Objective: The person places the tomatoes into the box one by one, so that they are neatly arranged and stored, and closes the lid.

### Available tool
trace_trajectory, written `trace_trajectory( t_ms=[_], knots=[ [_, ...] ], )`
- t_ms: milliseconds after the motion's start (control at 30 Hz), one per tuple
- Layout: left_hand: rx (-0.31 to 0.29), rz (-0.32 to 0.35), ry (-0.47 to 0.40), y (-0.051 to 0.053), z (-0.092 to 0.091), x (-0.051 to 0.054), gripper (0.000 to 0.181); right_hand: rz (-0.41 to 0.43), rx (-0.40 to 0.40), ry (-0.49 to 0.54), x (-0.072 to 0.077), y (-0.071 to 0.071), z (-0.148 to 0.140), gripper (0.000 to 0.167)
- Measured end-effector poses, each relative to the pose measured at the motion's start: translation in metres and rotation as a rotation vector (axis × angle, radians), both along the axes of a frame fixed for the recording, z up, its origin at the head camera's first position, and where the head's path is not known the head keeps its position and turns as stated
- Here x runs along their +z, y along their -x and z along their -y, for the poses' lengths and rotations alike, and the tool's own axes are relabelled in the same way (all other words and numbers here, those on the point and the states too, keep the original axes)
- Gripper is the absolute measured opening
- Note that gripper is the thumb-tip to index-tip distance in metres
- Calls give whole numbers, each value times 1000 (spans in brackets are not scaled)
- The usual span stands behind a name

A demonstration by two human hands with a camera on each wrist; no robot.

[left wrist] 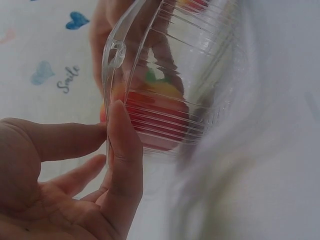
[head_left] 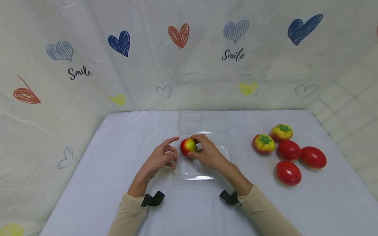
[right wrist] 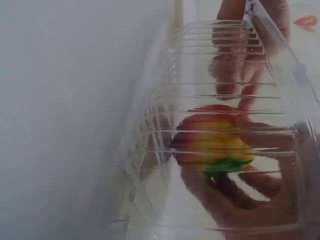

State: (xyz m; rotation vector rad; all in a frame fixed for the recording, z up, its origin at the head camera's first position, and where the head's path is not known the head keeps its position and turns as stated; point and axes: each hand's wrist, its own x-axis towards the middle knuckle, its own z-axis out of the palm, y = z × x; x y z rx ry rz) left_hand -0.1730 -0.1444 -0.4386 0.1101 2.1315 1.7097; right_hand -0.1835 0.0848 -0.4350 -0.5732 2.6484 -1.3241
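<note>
A red-and-yellow fruit (head_left: 186,146) with a green top sits within the left part of a clear plastic container (head_left: 203,172), pinched between the thumb and fingers of the right hand (head_left: 209,152). The left hand (head_left: 159,159) holds nothing, fingers loosely bent beside the container's left wall; whether they touch it I cannot tell. The container's raised lid (head_left: 203,123) reaches the middle of the surface's (head_left: 118,157) far edge. Toward the surface's right edge lie two yellow-red fruits (head_left: 263,143) and three red ones (head_left: 288,173).
</note>
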Motion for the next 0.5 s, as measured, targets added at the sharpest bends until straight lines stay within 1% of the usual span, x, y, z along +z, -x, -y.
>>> trace_trajectory(
  t_ms=[133,367,500],
  knots=[
    [-2,-2,-3,0,0,0,68,-9,-16,-20,0,0,1,62],
    [2,2,3,0,0,1,69,-16,-44,-60,2,-1,2,68],
    [3,4,8,-1,0,2,69,-34,-50,-86,2,-2,1,64]
  ],
)
